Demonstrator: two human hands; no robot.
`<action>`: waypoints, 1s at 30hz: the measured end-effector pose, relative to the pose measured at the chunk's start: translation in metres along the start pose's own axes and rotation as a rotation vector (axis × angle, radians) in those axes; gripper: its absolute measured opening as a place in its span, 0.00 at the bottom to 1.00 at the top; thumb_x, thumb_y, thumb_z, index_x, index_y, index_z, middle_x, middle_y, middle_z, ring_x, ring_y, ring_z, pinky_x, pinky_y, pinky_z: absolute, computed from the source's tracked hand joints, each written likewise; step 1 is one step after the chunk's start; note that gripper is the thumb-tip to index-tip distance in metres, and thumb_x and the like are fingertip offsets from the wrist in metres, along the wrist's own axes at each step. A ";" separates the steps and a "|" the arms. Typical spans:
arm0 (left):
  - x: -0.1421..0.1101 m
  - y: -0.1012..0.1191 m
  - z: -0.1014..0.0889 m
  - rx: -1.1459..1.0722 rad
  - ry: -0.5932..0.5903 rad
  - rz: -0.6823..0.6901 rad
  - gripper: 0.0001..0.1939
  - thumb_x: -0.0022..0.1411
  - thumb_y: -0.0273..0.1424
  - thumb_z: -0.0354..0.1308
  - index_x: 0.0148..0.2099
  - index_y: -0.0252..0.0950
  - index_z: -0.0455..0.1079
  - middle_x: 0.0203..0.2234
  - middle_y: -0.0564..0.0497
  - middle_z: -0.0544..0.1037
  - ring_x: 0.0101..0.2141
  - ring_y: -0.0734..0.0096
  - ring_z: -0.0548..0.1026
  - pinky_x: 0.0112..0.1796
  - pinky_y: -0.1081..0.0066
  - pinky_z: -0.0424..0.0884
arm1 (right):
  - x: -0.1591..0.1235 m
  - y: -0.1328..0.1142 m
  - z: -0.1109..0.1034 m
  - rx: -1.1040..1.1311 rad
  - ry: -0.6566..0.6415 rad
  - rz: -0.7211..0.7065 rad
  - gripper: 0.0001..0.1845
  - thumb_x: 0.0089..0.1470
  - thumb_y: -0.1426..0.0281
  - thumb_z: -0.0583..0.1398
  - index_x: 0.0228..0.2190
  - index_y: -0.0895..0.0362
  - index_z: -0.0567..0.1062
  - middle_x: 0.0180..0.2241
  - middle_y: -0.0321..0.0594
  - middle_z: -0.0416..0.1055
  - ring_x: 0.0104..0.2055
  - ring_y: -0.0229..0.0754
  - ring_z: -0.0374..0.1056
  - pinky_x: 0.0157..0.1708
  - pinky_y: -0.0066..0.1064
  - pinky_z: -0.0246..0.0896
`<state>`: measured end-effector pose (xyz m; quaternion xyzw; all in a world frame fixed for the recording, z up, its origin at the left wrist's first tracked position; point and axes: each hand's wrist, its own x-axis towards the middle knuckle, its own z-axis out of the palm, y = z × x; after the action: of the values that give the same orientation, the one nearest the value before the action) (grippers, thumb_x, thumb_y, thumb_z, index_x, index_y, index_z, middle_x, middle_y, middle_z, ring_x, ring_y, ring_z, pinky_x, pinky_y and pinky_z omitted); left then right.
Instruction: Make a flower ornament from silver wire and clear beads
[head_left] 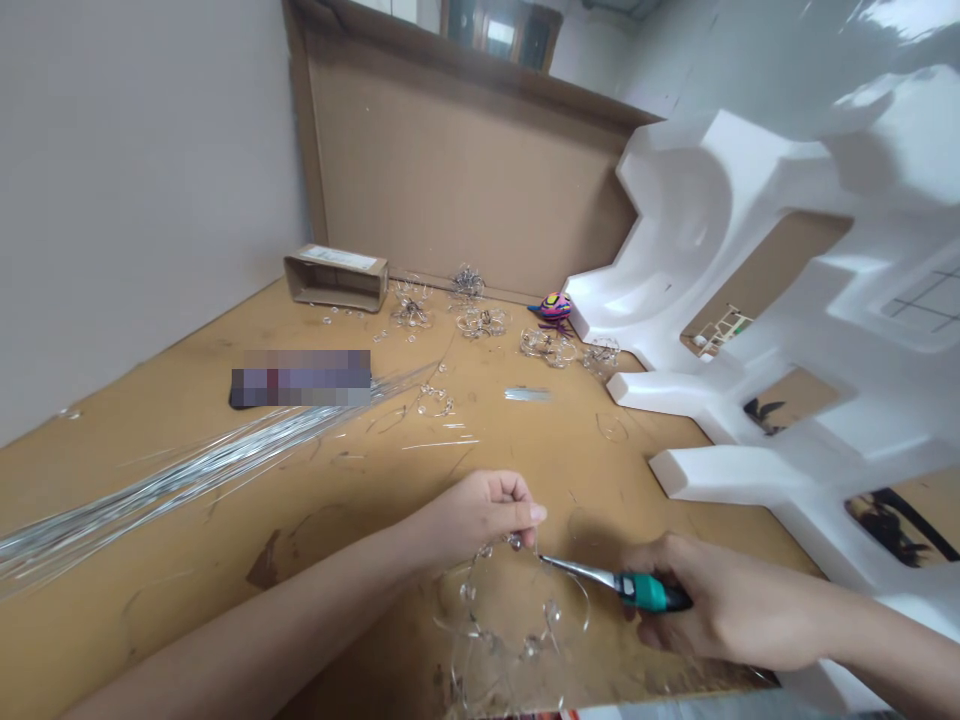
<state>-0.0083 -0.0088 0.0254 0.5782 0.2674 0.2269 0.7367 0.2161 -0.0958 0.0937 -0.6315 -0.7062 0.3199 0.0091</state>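
Observation:
Near the front of the table, my left hand [491, 515] pinches a wire ornament strung with clear beads [531, 645], which hangs below the fingers in a loose ring. A short wire end stands by the fingertips. My right hand [697, 600] is wrapped round pliers [645, 590] with teal and black handles. Their thin metal jaws point left and meet the wire just below my left fingertips. Whether the jaws are closed on the wire is too small to tell.
A bundle of straight wires [247, 455] crosses the left side, beside a blurred flat object [300, 380]. Behind are a small open cardboard box [336, 280], several beaded wire pieces [484, 322], cut wires [527, 394] and a colourful bird-like figure [555, 307]. White foam packing [697, 400] stands right.

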 end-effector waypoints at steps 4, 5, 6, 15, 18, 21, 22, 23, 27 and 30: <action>0.002 -0.001 -0.001 0.026 -0.020 -0.002 0.13 0.51 0.39 0.57 0.26 0.35 0.62 0.19 0.56 0.71 0.22 0.79 0.67 0.29 0.76 0.61 | -0.004 0.001 0.001 -0.016 -0.036 0.006 0.04 0.42 0.68 0.57 0.24 0.53 0.72 0.19 0.33 0.67 0.19 0.35 0.57 0.19 0.27 0.46; 0.003 -0.002 -0.002 0.043 -0.020 -0.002 0.13 0.51 0.39 0.57 0.26 0.35 0.62 0.19 0.56 0.71 0.22 0.79 0.67 0.28 0.76 0.60 | -0.005 0.001 0.000 -0.050 -0.011 0.010 0.04 0.42 0.69 0.57 0.24 0.53 0.72 0.19 0.33 0.67 0.20 0.35 0.58 0.19 0.27 0.46; 0.004 -0.002 -0.002 0.067 -0.015 -0.001 0.13 0.51 0.39 0.57 0.26 0.35 0.61 0.19 0.56 0.71 0.21 0.79 0.66 0.27 0.76 0.60 | -0.006 0.001 -0.002 -0.087 0.009 0.009 0.04 0.43 0.69 0.56 0.24 0.54 0.72 0.18 0.34 0.67 0.20 0.36 0.58 0.20 0.27 0.46; 0.001 -0.013 0.005 0.332 0.114 0.118 0.10 0.53 0.36 0.54 0.26 0.36 0.61 0.20 0.54 0.74 0.24 0.75 0.69 0.27 0.75 0.62 | -0.009 -0.017 -0.001 -0.574 0.111 -0.098 0.04 0.42 0.74 0.54 0.23 0.53 0.68 0.21 0.36 0.67 0.23 0.39 0.61 0.22 0.30 0.40; -0.001 -0.011 0.006 0.405 0.123 0.148 0.09 0.53 0.36 0.53 0.26 0.35 0.62 0.21 0.54 0.74 0.24 0.75 0.69 0.27 0.75 0.62 | -0.005 -0.019 0.005 -0.699 0.136 -0.091 0.04 0.42 0.73 0.53 0.24 0.53 0.67 0.22 0.37 0.66 0.22 0.40 0.61 0.21 0.31 0.37; -0.003 -0.007 0.007 0.466 0.126 0.172 0.09 0.54 0.35 0.53 0.26 0.35 0.63 0.22 0.53 0.75 0.24 0.74 0.70 0.28 0.75 0.63 | -0.002 -0.018 0.008 -0.761 0.160 -0.083 0.03 0.42 0.72 0.53 0.24 0.53 0.66 0.22 0.38 0.66 0.23 0.42 0.61 0.21 0.31 0.35; -0.004 -0.006 0.007 0.482 0.126 0.179 0.09 0.54 0.35 0.52 0.26 0.35 0.63 0.22 0.53 0.75 0.24 0.75 0.70 0.28 0.75 0.63 | -0.002 -0.018 0.009 -0.776 0.164 -0.087 0.02 0.42 0.72 0.53 0.24 0.53 0.65 0.22 0.38 0.65 0.22 0.42 0.61 0.21 0.31 0.34; -0.004 -0.004 0.007 0.499 0.128 0.184 0.09 0.54 0.35 0.52 0.26 0.35 0.63 0.22 0.53 0.75 0.24 0.75 0.69 0.28 0.75 0.62 | -0.002 -0.018 0.010 -0.794 0.172 -0.091 0.02 0.42 0.71 0.53 0.24 0.53 0.65 0.22 0.38 0.65 0.22 0.42 0.61 0.21 0.32 0.34; -0.005 -0.002 0.007 0.569 0.136 0.196 0.09 0.54 0.35 0.53 0.25 0.36 0.63 0.20 0.54 0.74 0.23 0.75 0.69 0.27 0.75 0.62 | -0.003 -0.018 0.013 -0.870 0.236 -0.117 0.02 0.43 0.71 0.54 0.25 0.53 0.66 0.23 0.39 0.65 0.22 0.43 0.61 0.21 0.32 0.32; -0.005 -0.002 0.007 0.542 0.104 0.190 0.10 0.55 0.35 0.52 0.26 0.36 0.63 0.21 0.53 0.75 0.24 0.75 0.70 0.28 0.75 0.63 | -0.004 -0.018 0.014 -0.880 0.276 -0.144 0.01 0.43 0.70 0.55 0.24 0.53 0.66 0.23 0.39 0.64 0.22 0.42 0.61 0.21 0.31 0.32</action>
<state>-0.0075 -0.0175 0.0257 0.7639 0.3003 0.2447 0.5162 0.1947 -0.1053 0.0923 -0.5615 -0.8089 -0.0982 -0.1437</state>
